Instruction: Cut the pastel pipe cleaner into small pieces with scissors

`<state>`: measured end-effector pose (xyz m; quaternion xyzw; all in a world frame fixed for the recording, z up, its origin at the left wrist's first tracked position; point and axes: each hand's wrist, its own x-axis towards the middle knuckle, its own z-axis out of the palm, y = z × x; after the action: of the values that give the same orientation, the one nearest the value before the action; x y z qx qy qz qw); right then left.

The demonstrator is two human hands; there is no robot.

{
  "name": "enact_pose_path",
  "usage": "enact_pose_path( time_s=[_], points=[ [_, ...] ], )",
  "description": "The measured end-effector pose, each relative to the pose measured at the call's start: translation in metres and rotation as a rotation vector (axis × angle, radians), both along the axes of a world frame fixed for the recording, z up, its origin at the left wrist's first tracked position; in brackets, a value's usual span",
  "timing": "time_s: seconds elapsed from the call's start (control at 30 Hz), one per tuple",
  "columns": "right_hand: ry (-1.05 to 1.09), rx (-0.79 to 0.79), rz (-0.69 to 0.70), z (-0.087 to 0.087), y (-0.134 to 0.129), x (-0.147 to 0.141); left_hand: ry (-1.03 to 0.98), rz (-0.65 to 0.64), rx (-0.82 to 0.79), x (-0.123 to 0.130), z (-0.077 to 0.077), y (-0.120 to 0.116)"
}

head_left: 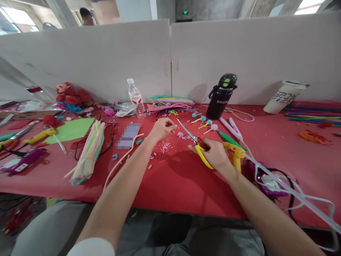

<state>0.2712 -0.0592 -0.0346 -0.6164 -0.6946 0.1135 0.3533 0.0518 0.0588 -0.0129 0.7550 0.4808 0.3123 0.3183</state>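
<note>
My right hand (216,153) grips a pair of scissors (203,157) with yellow handles, the blades pointing up and left. Beyond the blade tips on the left, my left hand (163,128) is closed in a pinch. Whatever is between its fingertips, if anything, is too small to make out. Below that hand, tiny pale clippings (166,147) are scattered on the red tabletop (170,185). Short lilac pieces (183,136) lie in a small heap between the two hands. Small blue and pink fluffy flowers on stems (209,122) rest behind the scissors.
Near my right wrist stands a yellow glue gun (236,154) with a long clear stick. A black bottle (220,97), a clear water bottle (136,99) and a white cup (283,97) line the back. Left are a phone (129,136) and a bundle of pale pipe cleaners (89,153).
</note>
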Motion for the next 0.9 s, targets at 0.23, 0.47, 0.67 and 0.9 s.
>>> enact_pose_path(
  time_s=[0.23, 0.47, 0.67, 0.9],
  points=[
    [-0.012, -0.001, 0.022, -0.003, -0.004, -0.005, -0.636, 0.038, -0.077, -0.025, 0.021, -0.062],
    [-0.030, -0.004, 0.051, -0.006, -0.005, -0.006, -0.723, -0.008, -0.182, -0.026, 0.009, -0.076],
    [-0.047, -0.025, 0.085, -0.007, -0.008, -0.009, -0.767, 0.012, -0.146, -0.027, 0.006, -0.080],
    [-0.082, -0.024, 0.092, -0.007, -0.010, -0.010, -0.682, 0.049, -0.029, -0.030, 0.006, -0.080]
  ],
)
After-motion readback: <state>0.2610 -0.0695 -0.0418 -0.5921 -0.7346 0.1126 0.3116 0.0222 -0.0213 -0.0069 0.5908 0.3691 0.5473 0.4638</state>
